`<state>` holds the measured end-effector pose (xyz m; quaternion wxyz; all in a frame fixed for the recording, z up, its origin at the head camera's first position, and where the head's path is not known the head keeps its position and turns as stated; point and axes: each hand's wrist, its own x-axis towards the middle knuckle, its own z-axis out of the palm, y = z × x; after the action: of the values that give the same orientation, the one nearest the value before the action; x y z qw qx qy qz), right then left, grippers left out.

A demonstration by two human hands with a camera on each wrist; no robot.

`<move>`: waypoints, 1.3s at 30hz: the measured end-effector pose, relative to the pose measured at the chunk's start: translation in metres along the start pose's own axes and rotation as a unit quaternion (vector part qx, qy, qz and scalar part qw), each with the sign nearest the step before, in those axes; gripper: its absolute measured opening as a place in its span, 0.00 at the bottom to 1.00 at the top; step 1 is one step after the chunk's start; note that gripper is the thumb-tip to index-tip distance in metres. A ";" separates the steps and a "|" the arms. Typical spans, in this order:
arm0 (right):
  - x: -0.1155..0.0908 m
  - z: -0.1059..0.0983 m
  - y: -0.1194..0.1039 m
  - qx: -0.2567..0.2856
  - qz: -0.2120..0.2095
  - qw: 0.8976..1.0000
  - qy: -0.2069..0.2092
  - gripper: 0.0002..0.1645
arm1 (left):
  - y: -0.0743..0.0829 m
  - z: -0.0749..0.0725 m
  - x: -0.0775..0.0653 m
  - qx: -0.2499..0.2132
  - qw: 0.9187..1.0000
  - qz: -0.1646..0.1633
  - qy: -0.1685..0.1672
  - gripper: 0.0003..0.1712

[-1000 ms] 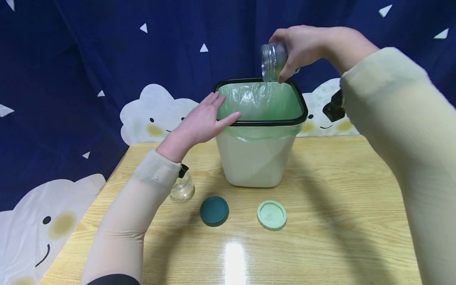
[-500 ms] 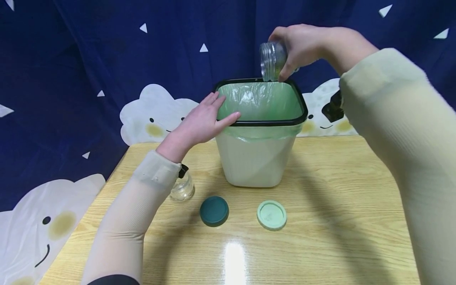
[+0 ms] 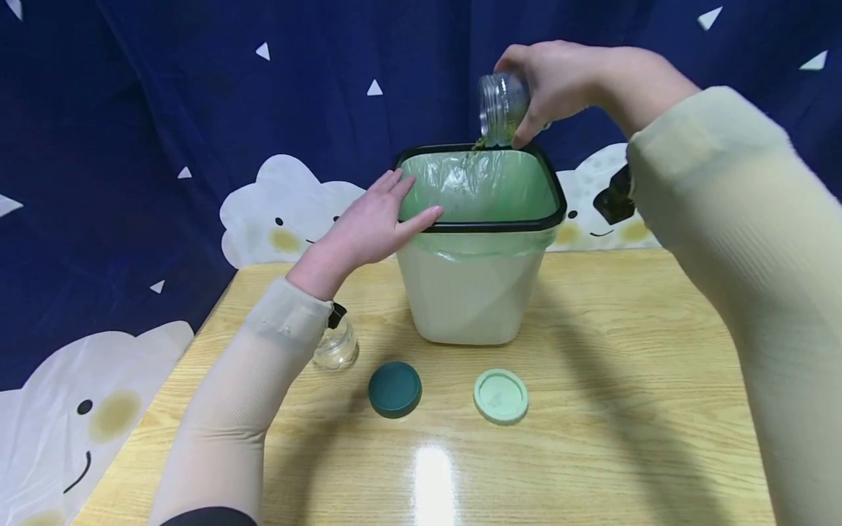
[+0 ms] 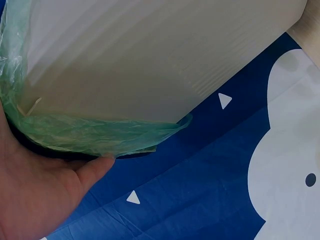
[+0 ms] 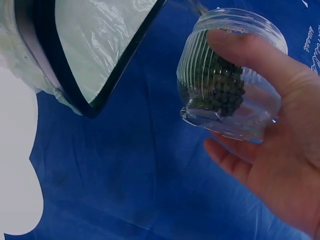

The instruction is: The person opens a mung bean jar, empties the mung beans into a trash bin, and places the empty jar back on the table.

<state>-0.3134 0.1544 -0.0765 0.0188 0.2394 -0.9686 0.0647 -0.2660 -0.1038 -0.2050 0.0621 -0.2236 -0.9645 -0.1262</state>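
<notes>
My right hand point(image 3: 559, 80) grips a ribbed clear glass jar point(image 3: 505, 106), tipped sideways with its mouth left over the far rim of a trash bin point(image 3: 470, 292). Dark green, bead-like bits point(image 5: 220, 87) show inside the jar in the right wrist view. Some greenish bits point(image 3: 482, 144) come out at the mouth. On the near left corner of the bin's black rim point(image 3: 493, 226) rests my left hand point(image 3: 368, 226), fingers spread, thumb laid across the front rim. A pale green bag point(image 4: 100, 132) lines the bin and folds over its outside.
On the wooden table point(image 3: 631, 329), a dark teal lid point(image 3: 395, 389) and a pale green lid point(image 3: 501, 396) lie in front of the bin. Another clear jar point(image 3: 337, 347) stands partly behind my left wrist. A blue curtain point(image 3: 197, 88) with white clouds hangs behind.
Greenish bits now show at the jar's mouth, where none showed before. My right hand and the jar have risen slightly. The left hand stays on the rim.
</notes>
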 end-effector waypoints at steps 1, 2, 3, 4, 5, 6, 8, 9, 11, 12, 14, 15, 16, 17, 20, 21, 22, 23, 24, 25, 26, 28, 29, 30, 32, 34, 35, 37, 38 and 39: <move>0.000 0.000 0.000 -0.001 0.000 1.000 -0.001 0.61 | 0.000 0.000 0.000 0.000 1.000 0.000 0.000 0.52; 0.000 0.000 0.000 -0.001 0.000 1.000 -0.002 0.61 | 0.000 0.000 0.000 0.001 1.000 -0.001 -0.001 0.52; 0.000 -0.001 0.000 -0.003 -0.001 1.000 -0.003 0.61 | 0.000 0.000 0.000 0.001 1.000 -0.001 -0.001 0.52; 0.001 -0.001 0.000 -0.004 -0.001 1.000 -0.004 0.61 | 0.000 0.001 0.000 0.002 1.000 -0.001 0.000 0.52; 0.000 -0.001 0.000 -0.006 -0.001 1.000 -0.006 0.61 | 0.000 0.001 0.000 0.002 1.000 -0.001 0.000 0.52; 0.001 -0.001 0.000 -0.006 -0.002 1.000 -0.008 0.61 | 0.000 0.001 0.000 0.002 1.000 -0.001 0.000 0.52; 0.001 0.000 0.001 -0.006 -0.003 1.000 -0.011 0.62 | 0.000 0.001 0.001 0.002 1.000 0.000 0.001 0.52; 0.000 0.000 0.001 -0.005 -0.003 1.000 -0.011 0.62 | 0.000 0.001 0.001 0.002 1.000 0.000 0.001 0.52; 0.000 0.000 0.001 -0.005 -0.003 1.000 -0.013 0.62 | 0.000 0.001 0.001 0.002 1.000 -0.001 0.001 0.52; 0.000 0.001 0.001 -0.004 -0.003 1.000 -0.014 0.62 | 0.000 0.001 0.001 0.002 1.000 -0.001 0.001 0.52; 0.000 0.001 0.001 -0.004 -0.002 1.000 -0.013 0.62 | 0.000 0.002 0.001 0.002 1.000 -0.002 0.001 0.52; 0.000 0.001 0.002 -0.006 -0.002 1.000 -0.013 0.62 | 0.000 0.002 0.001 0.003 1.000 -0.002 0.001 0.52; 0.000 0.001 0.002 -0.007 -0.003 1.000 -0.012 0.62 | 0.000 0.002 0.001 0.003 1.000 -0.001 0.001 0.52; 0.001 0.001 0.002 -0.006 -0.002 1.000 -0.009 0.62 | 0.000 0.002 0.001 0.003 1.000 -0.001 0.001 0.52; 0.001 0.000 0.002 -0.003 -0.001 1.000 0.002 0.61 | 0.000 0.002 0.001 0.003 1.000 0.001 0.002 0.52; 0.001 0.000 0.002 -0.003 -0.003 1.000 0.003 0.61 | 0.000 0.002 0.001 0.003 1.000 0.001 0.003 0.52; 0.001 -0.001 0.002 -0.003 -0.003 1.000 0.003 0.62 | 0.000 0.002 0.001 0.003 1.000 0.002 0.003 0.52; 0.001 -0.001 0.001 -0.003 -0.003 1.000 0.002 0.61 | 0.000 0.002 0.001 0.002 1.000 0.002 0.003 0.52; 0.001 -0.001 0.001 -0.004 -0.004 1.000 0.000 0.61 | 0.000 0.002 0.001 0.002 1.000 0.002 0.003 0.52; 0.001 -0.001 0.001 -0.006 -0.005 1.000 -0.004 0.61 | 0.000 0.002 0.001 0.001 1.000 0.001 0.002 0.52; 0.001 -0.001 0.000 -0.009 -0.006 1.000 -0.007 0.61 | 0.000 0.002 0.001 0.001 1.000 0.001 0.003 0.52; 0.001 -0.001 0.000 -0.011 -0.004 1.000 -0.008 0.61 | 0.000 0.001 0.001 0.001 1.000 -0.001 0.002 0.52; 0.001 0.000 0.000 -0.010 -0.004 1.000 -0.008 0.61 | 0.000 0.001 0.001 0.000 1.000 -0.001 0.002 0.52; 0.001 0.000 0.000 -0.008 -0.003 1.000 -0.008 0.61 | 0.000 0.001 0.001 0.001 1.000 -0.002 0.003 0.52; 0.001 0.001 0.000 -0.004 -0.001 1.000 -0.010 0.61 | 0.000 0.001 0.001 0.001 1.000 -0.002 0.003 0.52; 0.001 0.003 0.001 -0.004 0.000 1.000 -0.014 0.61 | 0.000 0.002 0.001 0.001 1.000 -0.002 0.003 0.52; 0.001 0.003 0.001 -0.004 -0.001 1.000 -0.014 0.61 | 0.000 0.002 0.001 0.002 1.000 -0.002 0.003 0.52; 0.000 0.002 0.002 -0.006 -0.001 1.000 -0.010 0.61 | -0.001 0.002 0.001 0.002 1.000 -0.002 0.001 0.52; 0.000 0.002 0.002 -0.005 0.000 1.000 -0.005 0.60 | -0.001 0.002 0.001 0.003 1.000 -0.001 0.001 0.52; -0.001 0.001 0.002 -0.004 0.000 1.000 -0.001 0.60 | -0.001 0.002 0.002 0.003 1.000 0.000 0.001 0.52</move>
<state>-0.3139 0.1565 -0.0775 0.0190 0.2390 -0.9689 0.0609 -0.2681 -0.1032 -0.2063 0.0635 -0.2232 -0.9648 -0.1235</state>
